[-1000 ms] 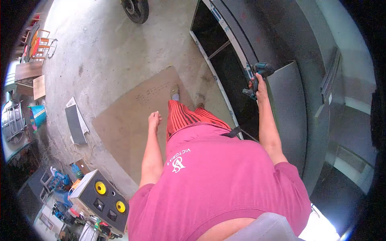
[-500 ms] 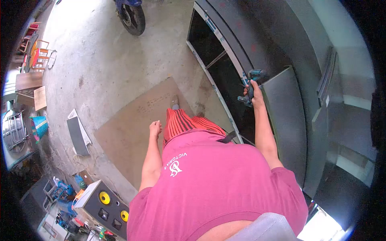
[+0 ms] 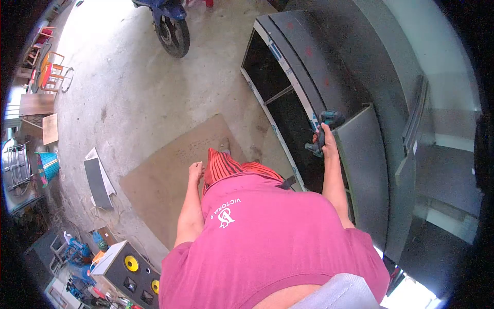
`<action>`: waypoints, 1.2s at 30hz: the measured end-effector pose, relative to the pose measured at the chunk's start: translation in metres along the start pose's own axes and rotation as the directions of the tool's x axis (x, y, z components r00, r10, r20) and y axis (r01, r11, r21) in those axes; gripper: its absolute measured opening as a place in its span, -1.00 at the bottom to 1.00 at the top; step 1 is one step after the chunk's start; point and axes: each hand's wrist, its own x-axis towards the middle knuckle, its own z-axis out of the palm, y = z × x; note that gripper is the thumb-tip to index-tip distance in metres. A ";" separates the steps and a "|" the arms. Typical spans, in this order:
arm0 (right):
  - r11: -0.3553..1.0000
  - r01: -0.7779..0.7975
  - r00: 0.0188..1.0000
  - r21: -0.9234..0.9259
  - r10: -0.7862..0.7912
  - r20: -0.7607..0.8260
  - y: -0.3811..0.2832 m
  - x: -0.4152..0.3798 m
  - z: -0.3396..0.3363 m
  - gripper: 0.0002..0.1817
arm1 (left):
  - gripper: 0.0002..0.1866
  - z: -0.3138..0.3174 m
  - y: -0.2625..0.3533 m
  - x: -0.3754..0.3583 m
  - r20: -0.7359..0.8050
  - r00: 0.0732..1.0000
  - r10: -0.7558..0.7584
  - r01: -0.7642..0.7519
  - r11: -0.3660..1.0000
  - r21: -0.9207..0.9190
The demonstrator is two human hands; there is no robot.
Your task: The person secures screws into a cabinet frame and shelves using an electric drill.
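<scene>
In my right hand point(image 3: 329, 141) is a teal and black cordless drill point(image 3: 329, 119), gripped by its handle. It is over the near edge of a large dark cabinet frame point(image 3: 319, 95) that lies on the floor, close to a grey panel point(image 3: 360, 154). My left hand point(image 3: 196, 170) hangs at my left side with its fingers curled in. Whatever it may hold is hidden. Below it a brown board point(image 3: 154, 175) lies flat on the floor.
A motorbike wheel point(image 3: 174, 38) is at the far end. Left are chairs point(image 3: 50, 72), a woven basket point(image 3: 49, 167) and a leaning panel point(image 3: 99, 183). A speaker box point(image 3: 126, 275) stands near left. Grey panels point(image 3: 437, 170) line the right side.
The drill and my right hand appear lower in view. The cabinet frame and motorbike wheel have shifted downward too, with more of the far end showing. My left hand stays at my side.
</scene>
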 end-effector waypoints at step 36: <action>-0.281 0.201 0.873 -0.938 -0.383 0.301 0.052 0.045 0.124 -0.31 | -0.68 -0.062 0.024 0.026 -0.058 0.996 -0.071 0.070 0.997 -0.015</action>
